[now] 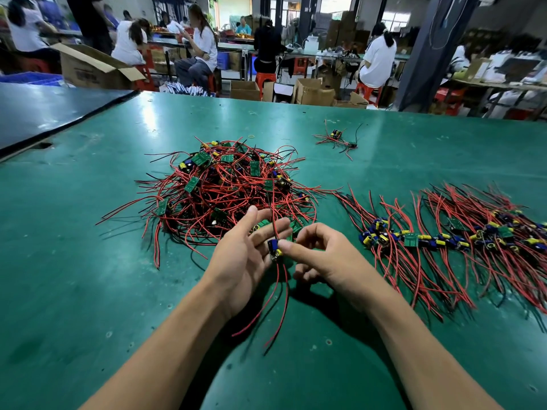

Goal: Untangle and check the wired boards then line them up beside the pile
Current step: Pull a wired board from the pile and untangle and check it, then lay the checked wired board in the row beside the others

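A tangled pile of small green boards with red and black wires (pixel 219 184) lies on the green table (pixel 88 291), just beyond my hands. One wired board (pixel 274 248), with a blue capacitor and yellow part, is up between my hands; its red and black leads hang down toward me. My right hand (pixel 319 255) pinches this board with thumb and forefinger. My left hand (pixel 242 255) is beside it, palm turned inward, its straight fingers touching the board and wire. A row of lined-up boards (pixel 444 238) with straightened wires stretches to the right.
A few separate wired boards (pixel 337 139) lie farther back on the table. A dark table (pixel 44 113) adjoins at the left. Behind are seated people, cardboard boxes (pixel 88 66) and red stools.
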`<action>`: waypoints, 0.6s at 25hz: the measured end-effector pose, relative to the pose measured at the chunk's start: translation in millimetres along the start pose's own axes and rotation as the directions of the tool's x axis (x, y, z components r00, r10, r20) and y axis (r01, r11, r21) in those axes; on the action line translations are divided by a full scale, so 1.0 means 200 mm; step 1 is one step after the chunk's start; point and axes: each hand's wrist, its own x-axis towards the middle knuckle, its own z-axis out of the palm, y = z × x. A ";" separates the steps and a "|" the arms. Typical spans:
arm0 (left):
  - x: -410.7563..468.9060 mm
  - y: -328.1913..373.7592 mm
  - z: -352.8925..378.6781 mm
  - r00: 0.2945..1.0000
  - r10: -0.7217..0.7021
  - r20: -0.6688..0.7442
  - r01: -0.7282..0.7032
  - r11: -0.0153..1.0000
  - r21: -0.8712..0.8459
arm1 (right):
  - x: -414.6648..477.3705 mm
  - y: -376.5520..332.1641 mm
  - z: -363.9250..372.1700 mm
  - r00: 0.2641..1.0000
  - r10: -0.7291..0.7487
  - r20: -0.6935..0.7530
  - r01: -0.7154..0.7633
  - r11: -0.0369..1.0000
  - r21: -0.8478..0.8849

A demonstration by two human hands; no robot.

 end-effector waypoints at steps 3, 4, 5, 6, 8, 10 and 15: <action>0.01 0.00 0.00 1.000 -0.016 0.015 0.018 0.997 -0.077 | -0.02 0.01 0.08 0.993 -0.104 -0.064 0.090 0.977 -0.196; 0.01 -0.01 -0.01 0.999 -0.019 0.034 0.022 0.997 -0.078 | -0.02 0.01 0.09 0.984 -0.139 -0.108 0.106 0.957 -0.270; 0.01 -0.01 -0.01 0.998 -0.018 0.052 0.022 0.997 -0.078 | -0.02 0.01 0.09 0.976 -0.165 -0.144 0.113 0.943 -0.314; 0.01 -0.01 -0.01 0.998 -0.012 0.065 0.017 0.997 -0.077 | -0.01 0.01 0.09 0.969 -0.182 -0.169 0.119 0.936 -0.330; 0.02 -0.03 -0.01 0.998 0.010 0.061 -0.007 0.999 -0.044 | -0.01 0.01 0.07 0.948 -0.218 -0.234 0.129 0.931 -0.342; 0.03 -0.07 -0.02 0.995 0.103 0.011 -0.104 0.977 0.186 | 0.01 -0.01 0.00 0.890 -0.279 -0.360 0.130 0.913 -0.386; 0.02 -0.15 -0.08 0.867 0.476 0.147 -0.352 0.377 0.856 | 0.01 -0.03 -0.27 0.651 -0.389 -0.652 -0.087 0.815 -0.573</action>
